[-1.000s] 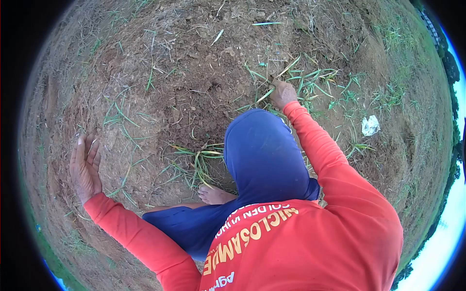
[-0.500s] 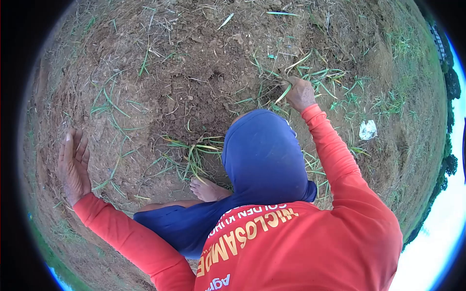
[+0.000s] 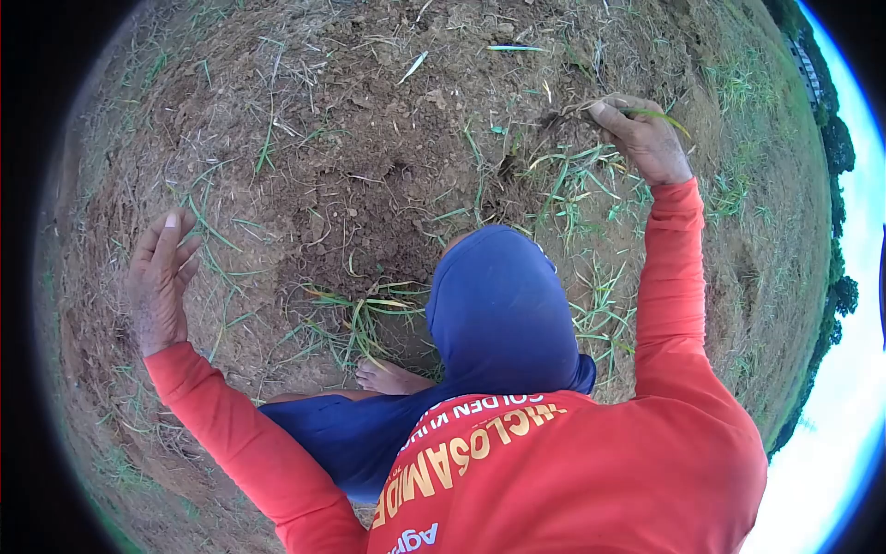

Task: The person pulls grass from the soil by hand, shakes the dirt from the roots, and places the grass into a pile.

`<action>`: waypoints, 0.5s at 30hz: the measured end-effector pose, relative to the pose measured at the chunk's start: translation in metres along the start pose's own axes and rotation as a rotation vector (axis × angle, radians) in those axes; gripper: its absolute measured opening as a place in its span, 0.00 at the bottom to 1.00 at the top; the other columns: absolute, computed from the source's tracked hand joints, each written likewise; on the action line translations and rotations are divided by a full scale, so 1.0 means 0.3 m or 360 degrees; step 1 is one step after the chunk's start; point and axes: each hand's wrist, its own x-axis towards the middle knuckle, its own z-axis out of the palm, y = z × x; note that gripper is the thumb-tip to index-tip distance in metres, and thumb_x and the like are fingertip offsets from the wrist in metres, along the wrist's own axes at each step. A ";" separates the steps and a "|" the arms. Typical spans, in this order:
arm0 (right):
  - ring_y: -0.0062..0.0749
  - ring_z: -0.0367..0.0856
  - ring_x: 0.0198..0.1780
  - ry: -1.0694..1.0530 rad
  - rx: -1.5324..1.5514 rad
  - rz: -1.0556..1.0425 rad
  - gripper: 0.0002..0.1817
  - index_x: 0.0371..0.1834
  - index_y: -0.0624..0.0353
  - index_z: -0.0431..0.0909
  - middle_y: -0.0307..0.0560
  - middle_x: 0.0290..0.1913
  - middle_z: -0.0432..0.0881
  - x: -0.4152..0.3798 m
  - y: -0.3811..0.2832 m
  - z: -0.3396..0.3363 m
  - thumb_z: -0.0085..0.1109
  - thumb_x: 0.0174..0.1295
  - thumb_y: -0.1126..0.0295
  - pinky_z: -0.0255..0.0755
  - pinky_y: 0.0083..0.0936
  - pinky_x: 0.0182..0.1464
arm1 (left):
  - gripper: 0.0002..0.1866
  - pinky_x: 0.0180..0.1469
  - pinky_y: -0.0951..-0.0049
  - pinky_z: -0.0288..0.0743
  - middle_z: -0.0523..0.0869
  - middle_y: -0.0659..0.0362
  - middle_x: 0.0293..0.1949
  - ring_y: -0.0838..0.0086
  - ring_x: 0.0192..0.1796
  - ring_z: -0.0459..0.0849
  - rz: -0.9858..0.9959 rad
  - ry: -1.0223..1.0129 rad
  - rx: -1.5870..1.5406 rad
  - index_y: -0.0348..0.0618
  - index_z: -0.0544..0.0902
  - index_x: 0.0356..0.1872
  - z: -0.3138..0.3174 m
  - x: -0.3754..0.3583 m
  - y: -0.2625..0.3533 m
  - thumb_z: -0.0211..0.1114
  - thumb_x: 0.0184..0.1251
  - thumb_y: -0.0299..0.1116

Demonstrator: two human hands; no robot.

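Observation:
My right hand is closed on a green plant, with dark roots and soil sticking out at its left side, just above the ground. My left hand is raised on the left side with its fingers apart and holds nothing. Below and left of the right hand, a clump of green leaves lies on the soil. Between my hands is a patch of loose dark soil, with a pile of long green and yellow leaves at its lower edge.
My blue-clad knee rises in the middle, and my bare foot rests beside it. More green plants lie right of the knee. Scattered leaves and dry straw cover the ground. Trees stand at the far right edge.
My right hand has moved up and to the right, lifting the plant from the ground. My left hand has moved slightly inward, its fingers more bent. The white scrap is out of sight.

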 end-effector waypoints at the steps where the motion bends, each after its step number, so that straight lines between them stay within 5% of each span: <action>1: 0.19 0.74 0.25 -0.0019 0.0168 0.0027 0.17 0.42 0.60 0.87 0.36 0.29 0.84 0.023 -0.021 -0.004 0.64 0.73 0.55 0.67 0.22 0.29 | 0.23 0.54 0.75 0.74 0.89 0.64 0.55 0.80 0.52 0.85 0.0007 -0.0045 0.0030 0.46 0.83 0.63 0.031 -0.006 0.017 0.68 0.77 0.49; 2: 0.19 0.74 0.25 -0.0349 0.0809 -0.0006 0.17 0.42 0.59 0.88 0.35 0.29 0.83 0.122 0.062 -0.016 0.64 0.73 0.55 0.67 0.22 0.28 | 0.23 0.53 0.75 0.74 0.89 0.64 0.54 0.81 0.50 0.85 0.0016 -0.0088 0.0060 0.46 0.84 0.62 0.062 -0.011 0.036 0.68 0.77 0.49; 5: 0.17 0.73 0.25 0.0523 -0.1767 -0.0449 0.15 0.44 0.58 0.87 0.34 0.29 0.82 0.415 0.393 0.166 0.63 0.75 0.56 0.65 0.20 0.27 | 0.20 0.50 0.76 0.75 0.90 0.64 0.50 0.82 0.47 0.84 0.0067 -0.0152 0.0132 0.45 0.86 0.59 0.138 -0.029 0.051 0.69 0.76 0.46; 11: 0.14 0.76 0.31 -0.0162 0.0347 -0.0023 0.15 0.49 0.57 0.87 0.31 0.33 0.83 0.210 0.047 0.173 0.60 0.77 0.57 0.68 0.16 0.32 | 0.19 0.48 0.77 0.75 0.90 0.63 0.48 0.81 0.48 0.85 0.0282 -0.0355 0.0295 0.44 0.85 0.58 0.237 -0.040 0.036 0.68 0.75 0.44; 15: 0.12 0.75 0.32 -0.0445 0.0564 -0.0164 0.14 0.49 0.57 0.87 0.30 0.33 0.82 0.142 -0.097 0.211 0.60 0.77 0.58 0.67 0.14 0.33 | 0.21 0.55 0.74 0.79 0.89 0.57 0.49 0.76 0.50 0.87 0.0469 -0.0496 0.0211 0.39 0.84 0.58 0.372 -0.065 0.074 0.73 0.70 0.40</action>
